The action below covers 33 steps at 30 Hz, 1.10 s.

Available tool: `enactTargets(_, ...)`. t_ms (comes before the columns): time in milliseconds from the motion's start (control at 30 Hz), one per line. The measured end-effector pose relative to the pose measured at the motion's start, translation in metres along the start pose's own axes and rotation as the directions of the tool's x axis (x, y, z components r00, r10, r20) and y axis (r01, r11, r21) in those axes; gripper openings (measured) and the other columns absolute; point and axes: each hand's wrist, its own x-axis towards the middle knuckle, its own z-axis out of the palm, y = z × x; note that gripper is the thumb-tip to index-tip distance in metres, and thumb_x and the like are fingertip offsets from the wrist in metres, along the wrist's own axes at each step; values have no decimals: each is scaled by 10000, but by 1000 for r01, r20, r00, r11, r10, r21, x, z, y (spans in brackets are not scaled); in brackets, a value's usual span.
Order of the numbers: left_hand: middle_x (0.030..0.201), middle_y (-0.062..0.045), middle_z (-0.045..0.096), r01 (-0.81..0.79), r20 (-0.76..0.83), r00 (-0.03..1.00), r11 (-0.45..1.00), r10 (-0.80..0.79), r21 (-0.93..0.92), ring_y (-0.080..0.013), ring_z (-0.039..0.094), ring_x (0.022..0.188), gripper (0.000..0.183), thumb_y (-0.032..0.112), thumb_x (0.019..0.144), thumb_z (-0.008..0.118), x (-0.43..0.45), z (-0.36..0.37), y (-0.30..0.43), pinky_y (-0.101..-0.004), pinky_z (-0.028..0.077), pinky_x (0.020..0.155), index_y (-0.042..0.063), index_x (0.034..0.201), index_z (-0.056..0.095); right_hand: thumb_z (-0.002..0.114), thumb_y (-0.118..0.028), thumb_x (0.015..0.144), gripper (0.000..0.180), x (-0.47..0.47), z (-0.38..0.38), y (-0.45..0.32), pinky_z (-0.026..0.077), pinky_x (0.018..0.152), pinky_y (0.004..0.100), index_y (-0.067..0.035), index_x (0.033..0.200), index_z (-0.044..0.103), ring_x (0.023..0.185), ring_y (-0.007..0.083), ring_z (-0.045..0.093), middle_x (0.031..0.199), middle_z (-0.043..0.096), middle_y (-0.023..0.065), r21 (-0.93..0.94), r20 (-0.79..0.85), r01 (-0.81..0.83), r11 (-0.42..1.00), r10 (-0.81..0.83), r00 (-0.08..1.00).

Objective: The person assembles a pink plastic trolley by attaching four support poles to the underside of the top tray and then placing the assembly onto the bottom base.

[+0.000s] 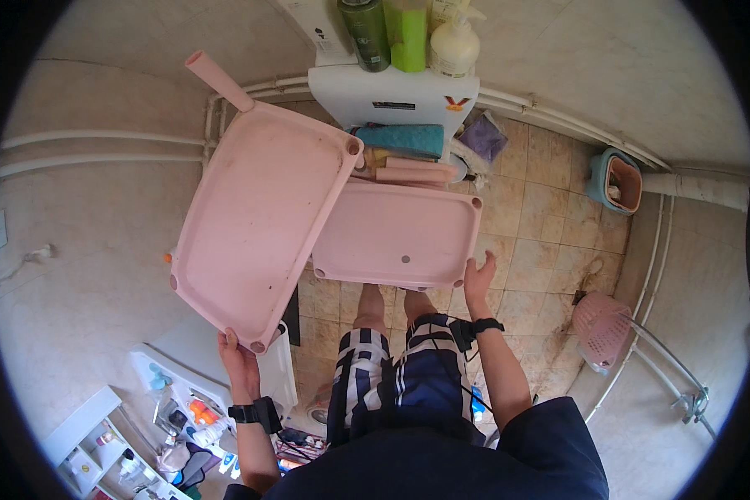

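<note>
A large pink plastic shelf tray (259, 219) is tilted at the left, with a pink tube (220, 81) rising from its far corner. My left hand (240, 359) grips the near edge of this tray, close to its corner socket. A second pink shelf tray (400, 237) lies lower, in front of my legs, partly covered by the first and bearing a small round grey spot. Beside its right near corner is my right hand (480, 278), fingers apart; the thumb is close to the rim, and whether it touches cannot be told.
Bottles and a pump bottle (455, 47) stand on a white appliance (394, 94). Beneath are a teal cloth (406, 139) and pink tubes (415, 170). A bucket (614, 181) and a pink basket (600, 325) are at right, a cluttered washbasin (181, 369) at lower left.
</note>
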Motion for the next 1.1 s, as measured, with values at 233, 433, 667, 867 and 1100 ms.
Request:
enactTargets(233,1252,-82,558,21,-38,999,1000,-21,-23,-202,523,1173,328,218,1000,529,-12,-6,-22,-388,399,1025,42,1269,468,574,-98,850,280,98,49,-118,416,951,455,-38,1123,597,1097,371,526,1095,614,158,-64,241,657,752,-627,741)
enactTargets(433,1245,-73,562,24,-136,990,999,-28,-27,-204,533,1161,331,225,993,544,-34,-7,-25,-378,412,1009,45,1262,472,589,-137,865,244,149,132,-139,472,890,460,-73,1099,611,1070,313,585,1091,634,120,-281,615,773,568,-512,600)
enactTargets(667,1186,-58,593,85,-264,960,996,-90,-30,-183,577,1100,295,210,991,549,-50,-23,-21,-349,448,974,47,1230,490,591,-168,869,180,158,192,-146,551,692,390,-137,1039,641,899,250,692,1011,687,85,-435,825,897,78,-365,431)
enactTargets(867,1199,-51,590,92,-316,941,990,-121,-105,-174,573,1110,269,192,1001,522,-54,-26,-26,-330,456,970,56,1232,495,592,-195,866,183,165,212,-146,549,689,380,-143,1024,668,870,245,700,927,710,71,-353,893,935,-38,-311,325)
enactTargets(1100,1265,-84,564,115,-335,928,982,-160,-153,-196,529,1189,295,171,1011,490,-57,-50,-12,-361,425,1018,47,1277,463,634,-294,829,358,156,174,-192,542,725,473,-70,1107,606,852,359,670,973,672,171,-302,833,945,125,-448,325)
